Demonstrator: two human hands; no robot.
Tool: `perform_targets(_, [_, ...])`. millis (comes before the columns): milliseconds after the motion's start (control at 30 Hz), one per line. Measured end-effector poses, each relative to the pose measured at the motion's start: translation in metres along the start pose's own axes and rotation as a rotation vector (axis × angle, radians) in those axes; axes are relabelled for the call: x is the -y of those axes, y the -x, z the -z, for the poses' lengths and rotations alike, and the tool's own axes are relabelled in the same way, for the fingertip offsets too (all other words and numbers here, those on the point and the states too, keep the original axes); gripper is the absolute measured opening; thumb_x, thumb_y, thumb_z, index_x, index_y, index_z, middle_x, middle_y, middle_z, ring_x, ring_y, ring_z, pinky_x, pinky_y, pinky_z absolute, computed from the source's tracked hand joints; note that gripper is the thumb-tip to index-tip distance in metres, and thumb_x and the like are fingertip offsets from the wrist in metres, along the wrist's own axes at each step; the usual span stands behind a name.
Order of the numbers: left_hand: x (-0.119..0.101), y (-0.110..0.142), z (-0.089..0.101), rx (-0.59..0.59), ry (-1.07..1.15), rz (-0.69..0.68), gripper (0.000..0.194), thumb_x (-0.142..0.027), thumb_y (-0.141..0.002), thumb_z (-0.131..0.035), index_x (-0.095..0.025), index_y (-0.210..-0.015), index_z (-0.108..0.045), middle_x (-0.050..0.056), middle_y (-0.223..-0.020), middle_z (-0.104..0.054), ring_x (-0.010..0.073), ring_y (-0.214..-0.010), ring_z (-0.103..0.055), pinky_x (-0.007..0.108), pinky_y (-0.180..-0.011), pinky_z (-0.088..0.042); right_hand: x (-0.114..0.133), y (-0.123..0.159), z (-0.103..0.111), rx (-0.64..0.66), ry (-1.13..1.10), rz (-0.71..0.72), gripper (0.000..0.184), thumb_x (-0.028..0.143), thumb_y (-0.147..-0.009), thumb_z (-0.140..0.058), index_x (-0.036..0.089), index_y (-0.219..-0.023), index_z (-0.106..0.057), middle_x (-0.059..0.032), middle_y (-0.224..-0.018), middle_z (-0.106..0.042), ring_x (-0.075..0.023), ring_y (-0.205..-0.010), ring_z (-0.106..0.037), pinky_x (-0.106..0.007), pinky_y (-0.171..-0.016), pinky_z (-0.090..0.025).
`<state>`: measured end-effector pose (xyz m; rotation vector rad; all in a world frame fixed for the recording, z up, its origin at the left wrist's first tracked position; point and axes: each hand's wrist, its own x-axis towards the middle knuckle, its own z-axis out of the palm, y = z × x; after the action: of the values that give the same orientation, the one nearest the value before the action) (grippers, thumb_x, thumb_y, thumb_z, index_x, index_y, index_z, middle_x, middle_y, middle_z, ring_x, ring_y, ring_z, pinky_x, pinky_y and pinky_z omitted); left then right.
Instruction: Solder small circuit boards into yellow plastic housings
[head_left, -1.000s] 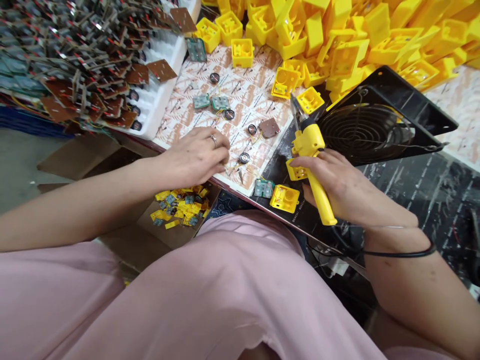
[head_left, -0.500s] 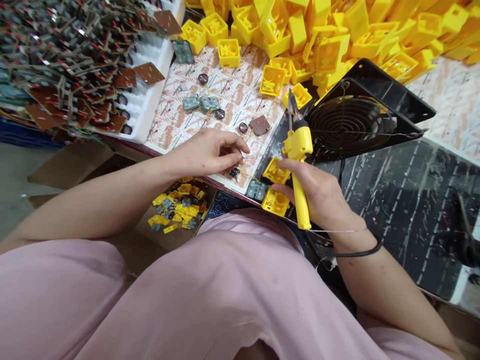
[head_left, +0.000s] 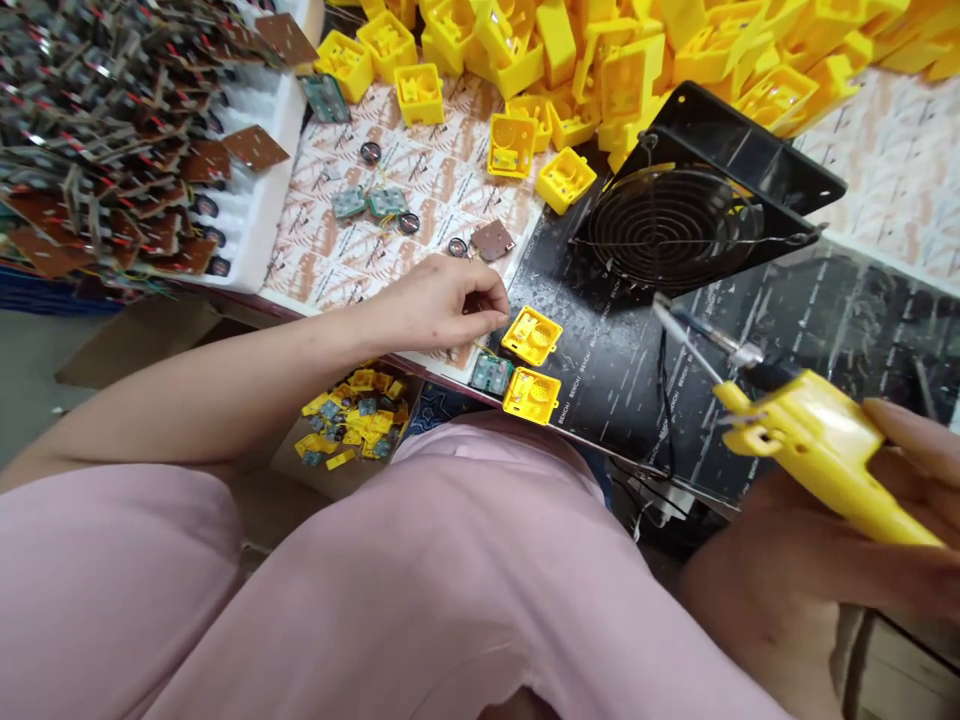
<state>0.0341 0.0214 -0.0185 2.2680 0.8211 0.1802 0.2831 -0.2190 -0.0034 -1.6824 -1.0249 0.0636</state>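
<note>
The left hand (head_left: 439, 305) sits at the edge of the printed paper sheet (head_left: 352, 240), its fingers (head_left: 495, 300) curled narrow, and whatever they may pinch is hidden. The right hand (head_left: 787, 560), cut off at the lower right of the frame, grips a yellow soldering iron (head_left: 817, 450). Open black mat (head_left: 622, 400) lies between the hands, beside two yellow plastic boxes (head_left: 532, 336).

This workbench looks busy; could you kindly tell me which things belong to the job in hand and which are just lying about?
In use: soldering iron, right hand, left hand, two yellow boxes, small circuit board.
Lying about: heaped yellow boxes, fan, foam tray, carton.
</note>
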Motion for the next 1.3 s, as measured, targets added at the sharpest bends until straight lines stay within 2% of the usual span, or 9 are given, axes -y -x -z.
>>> perform_targets(67, [-0.002, -0.005, -0.003, -0.008, -0.021, -0.003, 0.018, -0.029, -0.084, -0.063, -0.018, -0.088, -0.077, 0.001, -0.081, -0.076, 0.0141, -0.076, -0.069, 0.025, -0.075, -0.051, -0.009, -0.003, -0.017, -0.259, 0.003, 0.056, 0.046, 0.063, -0.101, -0.037, 0.045, -0.103, -0.08, 0.0015, -0.104, -0.08, -0.0348, -0.091, -0.072, -0.06, -0.061, -0.044])
perform_targets(133, [-0.004, -0.01, -0.004, -0.018, -0.047, 0.001, 0.017, -0.025, -0.083, -0.062, -0.017, -0.088, -0.076, 0.001, -0.083, -0.076, 0.0144, -0.078, -0.069, 0.025, -0.076, -0.05, -0.014, -0.005, -0.033, -0.323, -0.038, 0.175, 0.035, 0.052, -0.102, -0.048, 0.044, -0.093, -0.082, 0.0007, -0.084, -0.077, -0.0274, -0.076, -0.069, -0.05, -0.054, -0.047])
perform_targets(200, [-0.007, -0.013, -0.002, -0.007, -0.056, 0.023, 0.019, -0.023, -0.081, -0.061, -0.016, -0.09, -0.077, 0.001, -0.083, -0.076, 0.0138, -0.077, -0.069, 0.025, -0.075, -0.05, -0.015, -0.004, -0.041, -0.226, -0.063, 0.246, 0.02, 0.047, -0.095, -0.066, 0.041, -0.106, -0.081, 0.0001, -0.089, -0.077, -0.0235, -0.072, -0.068, -0.042, -0.054, -0.052])
perform_targets(333, [-0.017, -0.016, 0.001, 0.05, -0.087, 0.092, 0.022, -0.023, -0.079, -0.06, -0.015, -0.089, -0.078, 0.0, -0.078, -0.075, 0.0116, -0.07, -0.065, 0.023, -0.07, -0.046, -0.014, 0.003, -0.04, 0.055, -0.118, 0.321, 0.05, 0.031, -0.081, -0.087, 0.03, -0.129, -0.072, -0.0024, -0.105, -0.078, -0.0167, -0.069, -0.069, -0.031, -0.052, -0.058])
perform_targets(600, [-0.026, -0.019, 0.0, 0.068, -0.207, 0.13, 0.022, -0.022, -0.076, -0.059, -0.015, -0.085, -0.078, -0.002, -0.071, -0.071, 0.0097, -0.063, -0.059, 0.023, -0.071, -0.044, -0.004, -0.002, -0.052, 0.257, -0.018, 0.539, 0.023, 0.017, -0.081, -0.085, 0.023, -0.091, -0.065, 0.0028, -0.071, -0.072, -0.0143, -0.058, -0.069, -0.023, -0.039, -0.047])
perform_targets(700, [-0.024, -0.02, -0.001, 0.066, -0.215, 0.11, 0.022, -0.023, -0.076, -0.059, -0.015, -0.084, -0.078, -0.003, -0.068, -0.069, 0.0082, -0.058, -0.056, 0.022, -0.069, -0.043, 0.005, -0.004, -0.054, 0.275, 0.05, 0.577, 0.025, 0.017, -0.083, -0.085, 0.02, -0.086, -0.061, 0.003, -0.071, -0.073, -0.011, -0.057, -0.069, -0.02, -0.038, -0.041])
perform_targets(967, [-0.022, -0.021, 0.0, 0.077, -0.249, 0.056, 0.025, -0.025, -0.076, -0.057, -0.017, -0.085, -0.079, -0.001, -0.073, -0.072, 0.0113, -0.066, -0.064, 0.022, -0.071, -0.045, 0.01, -0.017, -0.053, 0.395, 0.087, 0.682, 0.025, 0.011, -0.084, -0.082, 0.02, -0.089, -0.059, 0.0031, -0.07, -0.073, -0.0102, -0.054, -0.067, -0.019, -0.04, -0.044])
perform_targets(1200, [-0.02, -0.021, -0.001, 0.088, -0.255, 0.055, 0.026, -0.027, -0.076, -0.056, -0.018, -0.085, -0.078, -0.001, -0.073, -0.072, 0.0122, -0.067, -0.065, 0.023, -0.073, -0.047, 0.002, -0.014, -0.04, 0.275, 0.017, 0.536, 0.025, 0.007, -0.078, -0.085, 0.02, -0.082, -0.064, 0.0017, -0.077, -0.074, -0.0141, -0.064, -0.072, -0.023, -0.05, -0.055])
perform_targets(1300, [-0.019, -0.02, -0.001, 0.069, -0.252, 0.052, 0.025, -0.028, -0.076, -0.056, -0.019, -0.084, -0.078, -0.002, -0.071, -0.072, 0.0111, -0.065, -0.064, 0.023, -0.073, -0.048, -0.003, -0.011, -0.042, 0.263, -0.06, 0.512, 0.026, 0.005, -0.079, -0.083, 0.02, -0.095, -0.068, 0.0031, -0.077, -0.073, -0.0137, -0.065, -0.071, -0.024, -0.054, -0.058])
